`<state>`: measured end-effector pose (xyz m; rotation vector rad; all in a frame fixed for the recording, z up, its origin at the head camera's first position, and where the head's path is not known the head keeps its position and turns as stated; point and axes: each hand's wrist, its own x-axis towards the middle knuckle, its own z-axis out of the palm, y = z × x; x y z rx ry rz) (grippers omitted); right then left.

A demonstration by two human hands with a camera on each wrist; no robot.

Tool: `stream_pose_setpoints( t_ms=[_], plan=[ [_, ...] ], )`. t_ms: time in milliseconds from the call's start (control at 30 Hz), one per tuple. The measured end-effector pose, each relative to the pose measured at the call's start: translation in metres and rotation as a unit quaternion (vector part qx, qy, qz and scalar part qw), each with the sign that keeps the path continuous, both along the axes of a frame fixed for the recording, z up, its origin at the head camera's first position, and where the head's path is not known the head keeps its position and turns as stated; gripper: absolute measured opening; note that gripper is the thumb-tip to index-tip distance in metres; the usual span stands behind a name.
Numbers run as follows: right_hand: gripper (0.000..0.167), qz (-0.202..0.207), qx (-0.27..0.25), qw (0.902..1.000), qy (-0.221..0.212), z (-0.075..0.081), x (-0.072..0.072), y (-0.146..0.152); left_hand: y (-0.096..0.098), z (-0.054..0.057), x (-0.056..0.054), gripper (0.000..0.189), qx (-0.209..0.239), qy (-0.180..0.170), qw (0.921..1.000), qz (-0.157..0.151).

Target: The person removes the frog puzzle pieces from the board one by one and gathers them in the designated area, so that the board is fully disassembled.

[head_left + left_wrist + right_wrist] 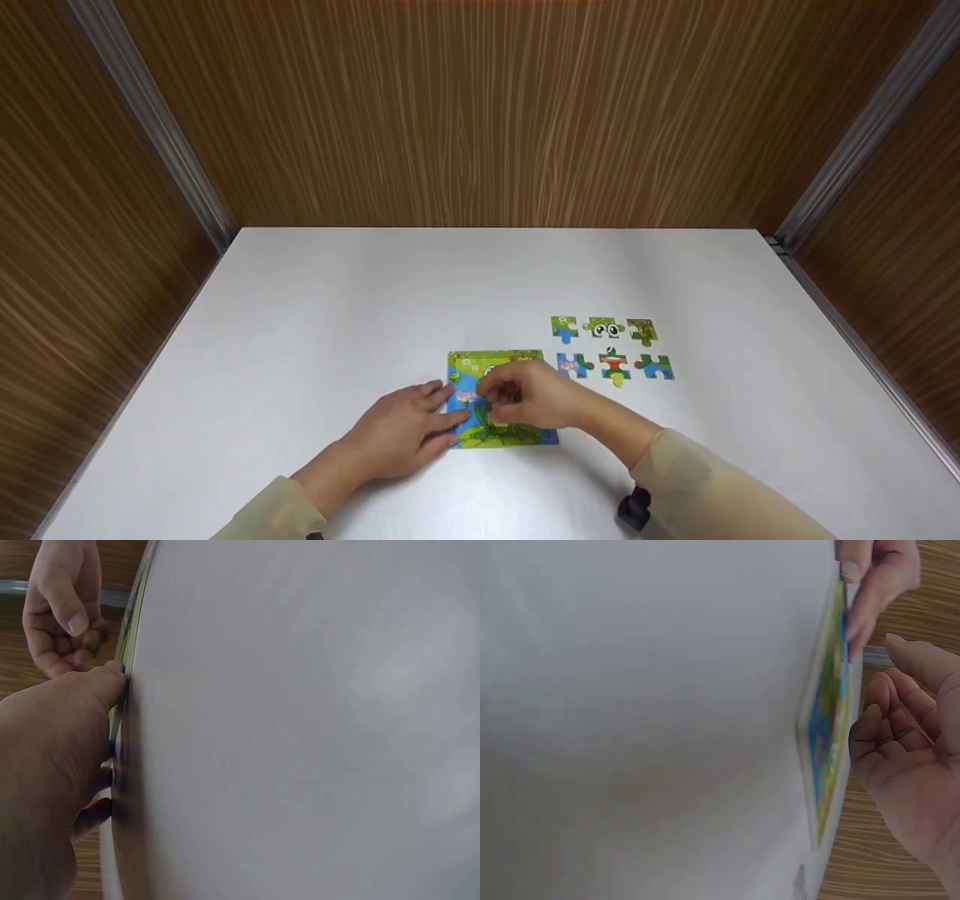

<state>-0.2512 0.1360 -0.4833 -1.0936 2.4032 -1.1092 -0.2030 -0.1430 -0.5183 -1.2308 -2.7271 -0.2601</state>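
Observation:
A frog jigsaw board (463, 366) lies flat on the white table in the head view, its middle hidden by a hand. My left hand (409, 431) rests its outstretched fingers on the board's left edge. Over the board's centre-right hovers my right hand (532, 394). In the right wrist view, that right hand (911, 735) has loosely curled fingers, thumb apart, and nothing visible between them. The board (825, 712) appears there edge-on and blurred. The left wrist view has my left hand (60, 720) against the board's thin edge (132, 637).
Several loose puzzle pieces lie in two rows right of the board, among them one with two eyes (606, 329) and one with a red mouth (614, 365). Brown wood-grain panels (480, 112) stand behind and beside the white table (315, 300).

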Motion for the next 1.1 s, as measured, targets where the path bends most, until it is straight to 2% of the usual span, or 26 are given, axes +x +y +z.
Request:
stream_pose_setpoints(
  t_ms=[233, 433, 600, 1100],
  plan=[
    [0.034, -0.007, 0.016, 0.9985, -0.051, -0.0103, -0.0001, -0.0005, -0.0012, 0.0007, 0.0005, 0.043, 0.001, 0.006, 1.0, 0.0],
    [0.048, 0.01, 0.026, 0.9982, -0.053, -0.0114, -0.0009, -0.0025, -0.0033, 0.0007, 0.0008, 0.049, 0.02, -0.034, 0.999, 0.02],
    [0.05, 0.019, 0.044, 0.9979, -0.045, -0.0102, -0.0013, -0.004, -0.0039, 0.0003, -0.0011, 0.058, 0.02, -0.062, 0.9972, 0.038],
    [0.047, 0.027, 0.065, 0.997, -0.033, -0.0098, -0.0019, -0.0024, -0.0017, 0.0011, -0.0029, 0.058, 0.019, -0.065, 0.9971, 0.033]
  ],
)
